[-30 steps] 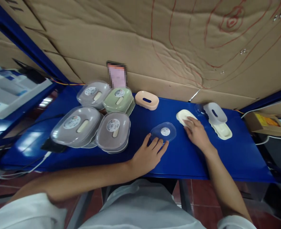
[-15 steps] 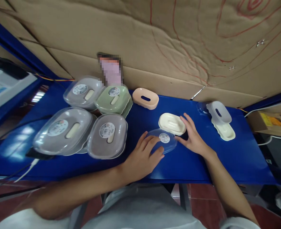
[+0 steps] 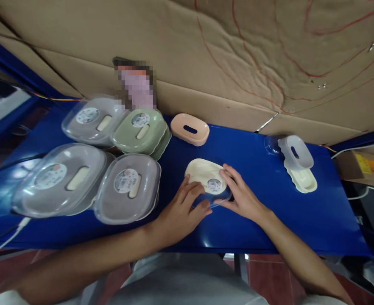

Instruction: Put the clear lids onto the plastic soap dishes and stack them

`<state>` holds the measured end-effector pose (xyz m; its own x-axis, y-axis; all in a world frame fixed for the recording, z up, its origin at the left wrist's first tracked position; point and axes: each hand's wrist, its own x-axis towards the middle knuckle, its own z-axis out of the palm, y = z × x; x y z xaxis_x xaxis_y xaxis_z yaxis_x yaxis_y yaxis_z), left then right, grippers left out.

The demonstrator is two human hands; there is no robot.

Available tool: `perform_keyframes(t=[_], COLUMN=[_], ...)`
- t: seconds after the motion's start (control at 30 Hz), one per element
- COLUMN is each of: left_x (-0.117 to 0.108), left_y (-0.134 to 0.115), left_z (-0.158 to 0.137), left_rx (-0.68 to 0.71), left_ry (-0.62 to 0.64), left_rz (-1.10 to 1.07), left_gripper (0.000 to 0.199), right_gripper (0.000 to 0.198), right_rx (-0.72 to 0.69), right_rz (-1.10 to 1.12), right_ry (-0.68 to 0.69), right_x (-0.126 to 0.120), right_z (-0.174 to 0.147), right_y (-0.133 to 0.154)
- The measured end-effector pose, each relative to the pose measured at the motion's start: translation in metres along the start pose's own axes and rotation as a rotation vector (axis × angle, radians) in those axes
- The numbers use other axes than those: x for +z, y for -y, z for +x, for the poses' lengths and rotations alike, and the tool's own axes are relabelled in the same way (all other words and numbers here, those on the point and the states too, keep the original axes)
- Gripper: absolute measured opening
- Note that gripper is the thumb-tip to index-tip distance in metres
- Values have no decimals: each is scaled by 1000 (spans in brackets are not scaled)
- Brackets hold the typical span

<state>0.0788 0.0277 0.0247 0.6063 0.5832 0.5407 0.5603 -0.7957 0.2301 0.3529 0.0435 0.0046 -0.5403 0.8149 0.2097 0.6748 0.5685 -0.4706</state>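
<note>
A clear plastic lid [image 3: 213,198] with a round printed label lies in front of me and partly overlaps a cream oval dish [image 3: 199,166]. My left hand [image 3: 182,209] has its bent fingers over the lid's left side and grips it, with the thumb at the near edge. My right hand [image 3: 242,194] is curled round the right end of the lid and dish, fingers at the far side and thumb at the near side. How firmly the right fingers press on each piece is partly hidden.
Several stacked grey lidded boxes [image 3: 125,190] and a green one [image 3: 139,133] fill the left side. A peach slotted shell [image 3: 190,128] stands behind the dish. To the right, a grey slotted shell [image 3: 298,152] rests on another cream dish [image 3: 302,181]. Cardboard [image 3: 225,101] walls the back.
The cream dish has moved left and nearer, and the lid now overlaps it. My right hand has followed and closed round their right end. The view has shifted slightly.
</note>
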Motion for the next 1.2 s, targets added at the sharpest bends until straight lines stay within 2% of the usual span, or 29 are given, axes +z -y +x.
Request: perform_keyframes(t=[0.07,0.17,0.27,0.33,0.47,0.57,0.63,0.77,0.9,1.03,1.1,1.2], left_x=[3,7,10,12,13,11,11,13,16,15,13,8], left_y=[2,4,6,7,9,10,9,8,8,8,8,6], left_z=[-3,-7,-9,-10,-12,-12,-11,-10,-11,-9,-8,-6], left_rx=[-23,-37,-5,1,-35,-63,-75,-93,-106,-100,-75,-10], left_ry=[2,21,51,62,77,114,159,207,176,172,227,279], left_rz=[-2,-17,-35,-33,-34,-28,-9,34,40,31,44,75], left_gripper=[10,21,25,29,53,76,82,78,79,82,74,53], right_gripper=[101,96,105,103,87,87,86,86,87,74,69,62], right_rx=[7,1,-21,-2,95,109,88,22,22,145,231,291], right_rz=[-17,-30,-1,42,82,71,28,-69,-59,-57,-98,-192], right_ry=[18,11,-8,-14,-77,-92,-58,0,-28,-169,-220,-228], right_x=[-2,-5,-6,-6,-5,-7,-9,-10,-9,-9,-12,-25], right_z=[0,1,3,3,2,3,3,2,-1,1,3,3], right_y=[0,0,3,4,1,0,2,9,10,-3,-14,-38])
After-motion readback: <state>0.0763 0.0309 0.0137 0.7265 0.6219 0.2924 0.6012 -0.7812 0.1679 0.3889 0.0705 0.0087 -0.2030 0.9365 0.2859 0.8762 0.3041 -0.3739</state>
